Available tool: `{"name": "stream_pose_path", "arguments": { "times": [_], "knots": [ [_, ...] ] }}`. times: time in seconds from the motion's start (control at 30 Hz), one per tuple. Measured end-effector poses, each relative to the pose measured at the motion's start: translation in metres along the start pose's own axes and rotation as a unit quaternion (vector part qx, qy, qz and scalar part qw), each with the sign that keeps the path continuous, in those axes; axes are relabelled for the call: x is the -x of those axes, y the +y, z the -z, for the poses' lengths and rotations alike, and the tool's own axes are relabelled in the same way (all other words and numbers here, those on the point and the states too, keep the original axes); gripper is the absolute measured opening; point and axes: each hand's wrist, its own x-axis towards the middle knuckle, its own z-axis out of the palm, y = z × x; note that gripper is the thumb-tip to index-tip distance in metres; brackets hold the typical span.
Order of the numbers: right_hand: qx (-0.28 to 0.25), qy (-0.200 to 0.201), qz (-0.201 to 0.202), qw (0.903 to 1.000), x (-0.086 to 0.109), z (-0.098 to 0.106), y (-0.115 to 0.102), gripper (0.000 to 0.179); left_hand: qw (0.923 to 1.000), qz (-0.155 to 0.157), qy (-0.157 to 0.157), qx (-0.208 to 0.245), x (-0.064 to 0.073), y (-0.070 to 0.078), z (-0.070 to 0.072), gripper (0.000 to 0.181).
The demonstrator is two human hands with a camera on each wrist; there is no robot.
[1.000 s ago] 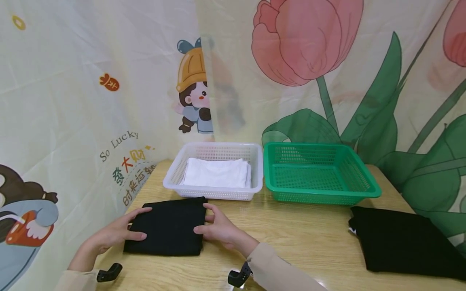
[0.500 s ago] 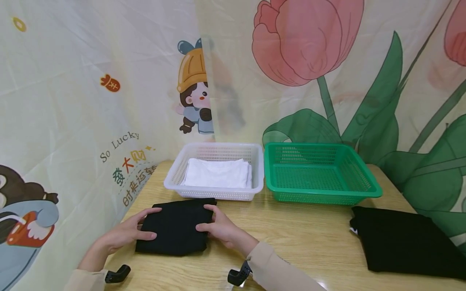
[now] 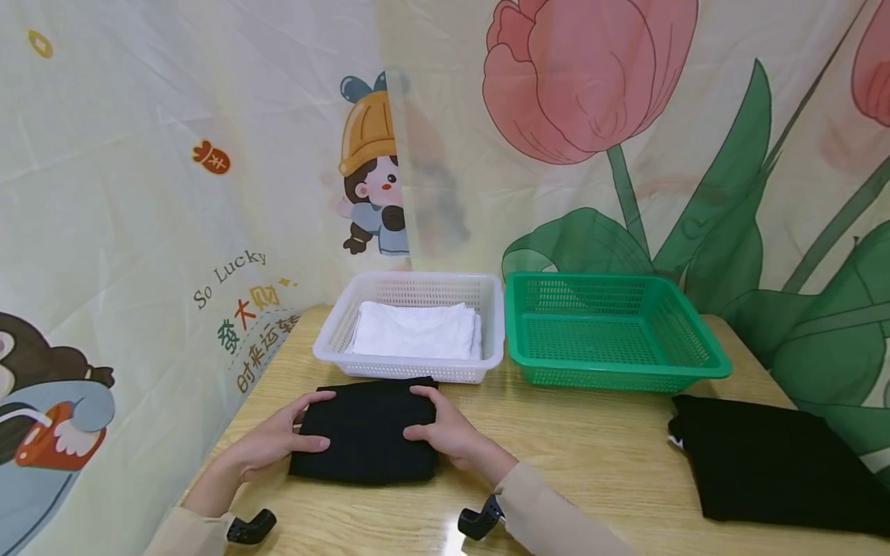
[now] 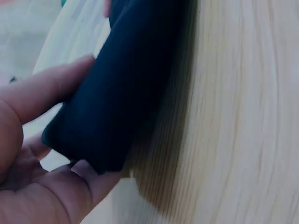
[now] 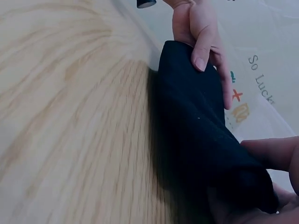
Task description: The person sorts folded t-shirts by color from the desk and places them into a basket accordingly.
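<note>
- The folded black cloth [image 3: 368, 436] was in both hands, in front of the white basket and near its front wall. It looked like a neat flat bundle, so its folding was probably done; it lay in neither basket.
- The left hand [image 3: 274, 440] pinched the bundle's left end, thumb on top and the other fingers reaching round and under the edge, as the left wrist view showed.
- The right hand [image 3: 452, 432] gripped the opposite end in much the same way, thumb and forefinger on top; its lower fingers were partly hidden.
- Shadow lay under the bundle's near edge in both wrist views, so that edge seemed raised. Whether the whole bundle was off the table [image 3: 556, 463] could not be told.
- The white basket [image 3: 403, 369] held a folded white cloth [image 3: 413, 330], which appeared finished with: flat, squared and set inside.
- The green basket [image 3: 619, 369] stood just to the right of the white one, with no cloth visible in it.
- A second black cloth [image 3: 779, 463] lay on the table at the far right, well apart from both hands. It was outside the baskets and seemed left to be dealt with.
- Behind everything hung a printed curtain [image 3: 278, 154] with tulips and cartoon figures.
</note>
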Motion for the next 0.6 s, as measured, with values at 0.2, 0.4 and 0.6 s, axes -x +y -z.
{"name": "stream_pose_path", "arguments": {
  "times": [0.2, 0.4, 0.6],
  "knots": [
    [-0.005, -0.020, -0.008, 0.9998, 0.018, 0.031, -0.002, 0.076, 0.9999, 0.007, 0.008, -0.005, -0.010, 0.014, -0.023, 0.083],
    [-0.006, -0.019, -0.010, 0.9997, 0.040, 0.062, 0.000, 0.073, 0.9998, -0.009, -0.003, 0.018, -0.024, 0.029, -0.052, 0.083],
    [-0.010, -0.005, -0.011, 0.9999, 0.067, 0.094, 0.003, 0.075, 0.9976, -0.035, -0.031, 0.051, -0.037, 0.050, -0.083, 0.084]
  ]
}}
